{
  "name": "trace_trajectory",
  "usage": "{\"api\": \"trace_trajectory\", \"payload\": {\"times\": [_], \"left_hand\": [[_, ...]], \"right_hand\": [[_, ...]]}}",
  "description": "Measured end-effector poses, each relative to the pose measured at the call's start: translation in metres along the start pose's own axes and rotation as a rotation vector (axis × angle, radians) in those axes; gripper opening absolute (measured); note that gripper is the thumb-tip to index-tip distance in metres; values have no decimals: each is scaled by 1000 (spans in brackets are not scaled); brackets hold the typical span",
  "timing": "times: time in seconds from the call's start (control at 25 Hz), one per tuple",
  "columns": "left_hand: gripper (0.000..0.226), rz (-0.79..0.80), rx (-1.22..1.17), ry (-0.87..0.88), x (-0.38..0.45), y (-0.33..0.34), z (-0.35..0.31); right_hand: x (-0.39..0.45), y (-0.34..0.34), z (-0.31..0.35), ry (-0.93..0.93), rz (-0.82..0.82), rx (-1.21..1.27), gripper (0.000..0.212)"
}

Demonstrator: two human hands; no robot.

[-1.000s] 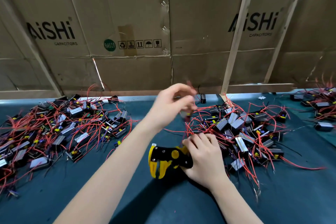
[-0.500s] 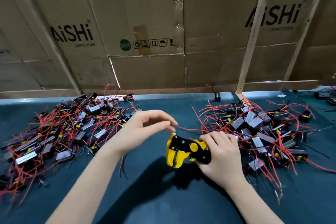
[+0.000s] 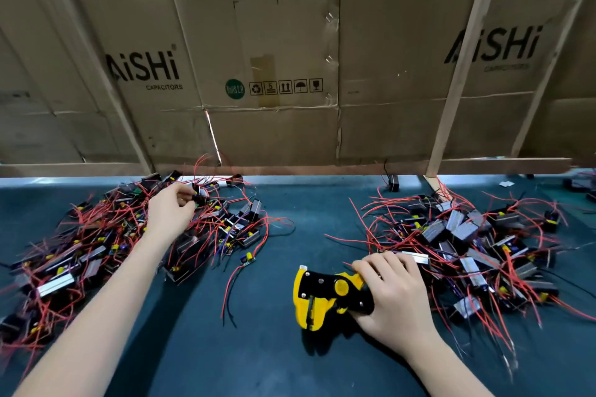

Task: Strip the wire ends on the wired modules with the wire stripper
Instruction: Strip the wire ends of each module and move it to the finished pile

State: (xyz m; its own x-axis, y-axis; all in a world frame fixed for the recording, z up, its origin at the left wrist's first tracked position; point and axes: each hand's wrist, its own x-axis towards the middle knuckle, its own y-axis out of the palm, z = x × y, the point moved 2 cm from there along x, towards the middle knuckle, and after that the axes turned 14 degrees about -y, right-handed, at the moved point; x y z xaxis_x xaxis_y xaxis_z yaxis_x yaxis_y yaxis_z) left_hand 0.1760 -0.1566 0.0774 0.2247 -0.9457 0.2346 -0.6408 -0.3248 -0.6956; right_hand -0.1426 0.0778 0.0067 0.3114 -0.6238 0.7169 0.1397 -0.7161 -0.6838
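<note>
Two tangled heaps of red-wired black modules, left [image 3: 129,235] and right [image 3: 467,242], flanked open dark-green mat [image 3: 283,229]. Left hand [image 3: 169,214] pinched one module; right hand [image 3: 396,296] gripped the yellow-and-black wire stripper [image 3: 325,295].

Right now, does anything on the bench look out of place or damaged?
One small wired module lies alone on the mat between the two piles, its wires trailing toward the near edge. The cardboard backdrop is torn at a seam, with light showing through. Nothing else stands out.
</note>
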Motion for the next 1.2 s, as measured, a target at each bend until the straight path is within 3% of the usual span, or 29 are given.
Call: {"api": "trace_trajectory", "payload": {"times": [0.12,0.24,0.44,0.52,0.64,0.8,0.92,1.0,1.08,1.2], "left_hand": [[45,129,319,24,40,16,11],[46,200,490,-21,65,28,22],[57,143,710,-16,67,36,46],[47,114,745,36,62,36,50],[35,-5,661,10,52,32,50],[34,-206,289,-39,33,14,24],[26,-304,22,152,11,-8,-20],[25,-133,-86,406,-19,-15,-53],[26,162,-110,687,-63,-8,-77],[26,533,193,880,-123,36,-85]], "right_hand": [[0,4,2,-24,13,-12,39],[0,7,2,-10,12,-6,40],[-1,8,-4,55,-5,23,43],[-1,8,-5,68,-8,26,43],[0,7,-3,68,-12,36,41],[2,6,-3,83,-8,41,41],[0,6,-5,110,-14,49,41],[0,4,-7,153,-56,73,41],[-1,0,-10,213,-128,91,40],[-2,-7,-15,315,-231,101,39]]}}
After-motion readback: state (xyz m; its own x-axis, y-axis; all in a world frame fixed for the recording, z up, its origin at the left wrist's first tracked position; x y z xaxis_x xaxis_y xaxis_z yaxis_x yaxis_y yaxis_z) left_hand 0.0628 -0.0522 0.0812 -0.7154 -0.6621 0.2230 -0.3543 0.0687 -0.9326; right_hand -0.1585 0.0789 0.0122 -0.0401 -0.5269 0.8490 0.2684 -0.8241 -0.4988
